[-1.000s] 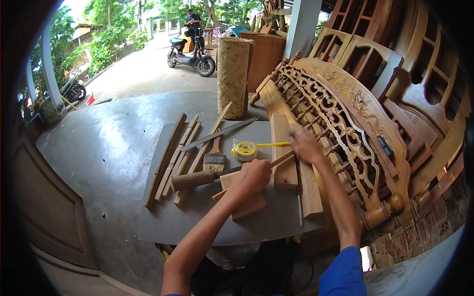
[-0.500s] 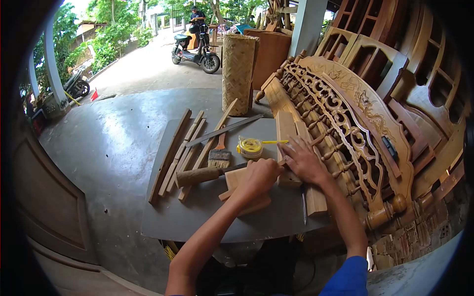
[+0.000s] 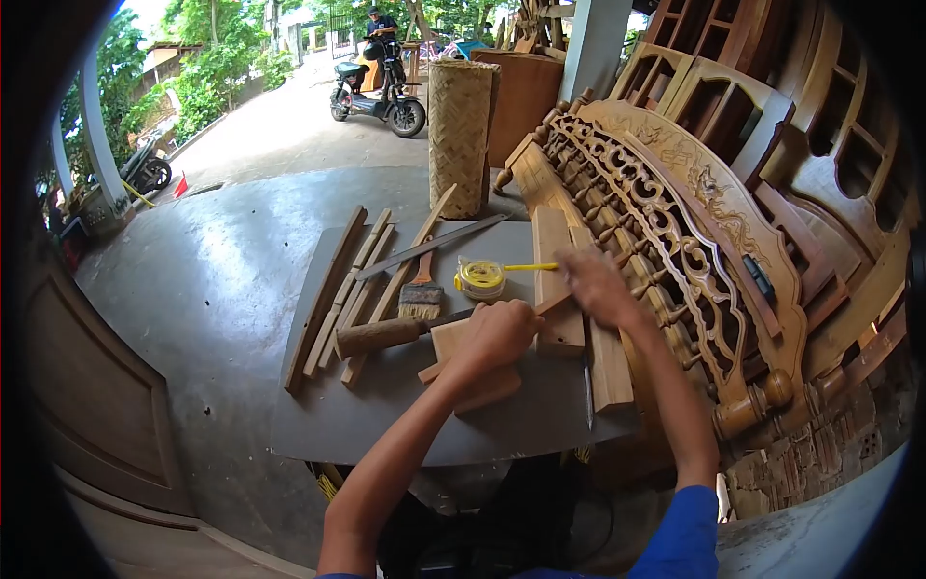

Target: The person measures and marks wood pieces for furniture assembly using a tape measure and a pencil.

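My left hand [image 3: 497, 336] is closed in a fist over a thin wooden strip [image 3: 555, 303], whose reddish end sticks out on the right. Beneath that hand lie pale wooden blocks [image 3: 490, 388]. Beside it is a tool with a thick round wooden handle [image 3: 381, 337] and a dark metal shaft running toward the fist. My right hand [image 3: 598, 288], smeared by motion, hovers around the thick wooden pieces [image 3: 553, 232] at the table's right. A yellow tape measure [image 3: 480, 278] has its tape drawn out toward the right fingers.
Several wooden sticks [image 3: 328, 299], a long flat metal tool [image 3: 431, 246] and a paintbrush [image 3: 421, 299] lie on the grey table [image 3: 338, 429]. A pen-like tool [image 3: 588, 396] is near its front. Carved wooden panels [image 3: 675, 164] lean at right. A person [image 3: 382, 29] is by a scooter [image 3: 381, 101].
My right hand, spread over the thick wooden pieces before, has shifted up and is now blurred, uncovering more of the wood. The left fist stays in place. The whole view has shifted slightly.
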The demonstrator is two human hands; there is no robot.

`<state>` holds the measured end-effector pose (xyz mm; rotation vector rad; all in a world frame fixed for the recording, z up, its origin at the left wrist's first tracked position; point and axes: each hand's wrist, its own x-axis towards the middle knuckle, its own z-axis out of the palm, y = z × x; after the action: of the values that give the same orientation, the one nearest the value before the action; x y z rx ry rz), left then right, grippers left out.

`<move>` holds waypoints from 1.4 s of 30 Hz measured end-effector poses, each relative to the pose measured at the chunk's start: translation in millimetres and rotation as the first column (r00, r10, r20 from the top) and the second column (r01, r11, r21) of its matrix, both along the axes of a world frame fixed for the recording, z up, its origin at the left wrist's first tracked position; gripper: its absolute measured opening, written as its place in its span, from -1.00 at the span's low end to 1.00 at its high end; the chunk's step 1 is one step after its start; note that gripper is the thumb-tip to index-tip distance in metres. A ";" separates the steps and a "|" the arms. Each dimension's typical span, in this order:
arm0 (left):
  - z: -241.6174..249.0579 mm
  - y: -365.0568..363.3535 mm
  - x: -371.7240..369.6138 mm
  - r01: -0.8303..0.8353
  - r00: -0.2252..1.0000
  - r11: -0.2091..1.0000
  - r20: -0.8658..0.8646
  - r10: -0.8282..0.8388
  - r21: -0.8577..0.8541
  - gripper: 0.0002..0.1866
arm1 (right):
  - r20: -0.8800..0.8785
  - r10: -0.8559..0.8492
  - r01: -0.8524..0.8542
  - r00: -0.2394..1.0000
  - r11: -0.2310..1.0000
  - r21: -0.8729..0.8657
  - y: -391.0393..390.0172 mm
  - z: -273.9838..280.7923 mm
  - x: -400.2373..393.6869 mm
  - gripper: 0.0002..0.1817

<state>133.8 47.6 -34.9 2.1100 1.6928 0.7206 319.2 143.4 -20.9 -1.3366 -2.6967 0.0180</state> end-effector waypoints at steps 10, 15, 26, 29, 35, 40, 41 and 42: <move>0.8 5.6 -4.9 0.041 0.997 0.999 0.061 -0.041 -0.003 -0.66 | -0.007 0.052 -0.052 0.999 0.998 0.019 0.8 2.7 2.9 -0.45; 1.6 5.5 -3.4 0.020 0.999 1.000 0.043 -0.020 0.006 -0.65 | -0.071 -0.222 0.228 0.972 0.970 0.084 41.2 -16.4 11.2 -0.46; 5.6 11.6 -11.3 0.056 0.996 0.995 0.077 -0.050 -0.081 -0.62 | -0.046 -0.042 0.047 0.998 0.993 0.112 10.2 -9.6 -8.5 -0.50; 7.3 9.5 -9.7 0.045 0.998 0.997 0.038 -0.043 -0.058 -0.62 | -0.059 0.143 -0.137 0.988 0.987 0.090 -17.3 -10.1 -14.5 -0.50; 5.5 4.1 -6.8 0.053 0.997 0.999 0.054 -0.053 -0.008 -0.63 | -0.116 -0.273 0.286 0.955 0.951 0.115 63.9 -26.5 15.6 -0.48; 6.3 9.3 -11.8 0.119 0.987 0.989 0.117 -0.109 -0.086 -0.62 | -0.061 0.354 -0.322 0.933 0.900 0.295 -1.2 -14.5 -12.1 -0.56; 8.0 9.1 -11.0 0.121 0.989 0.986 0.101 -0.110 -0.112 -0.61 | -0.147 0.209 -0.170 0.967 0.955 0.242 10.4 -7.6 -3.7 -0.58; 8.0 8.2 -9.7 0.106 0.991 0.989 0.098 -0.096 -0.101 -0.61 | -0.196 -0.038 0.081 0.980 0.974 0.212 30.7 -14.7 8.7 -0.56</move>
<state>124.1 55.7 -26.9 2.0403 1.5292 0.6720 327.9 174.1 -35.6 -1.2784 -2.4187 -0.1450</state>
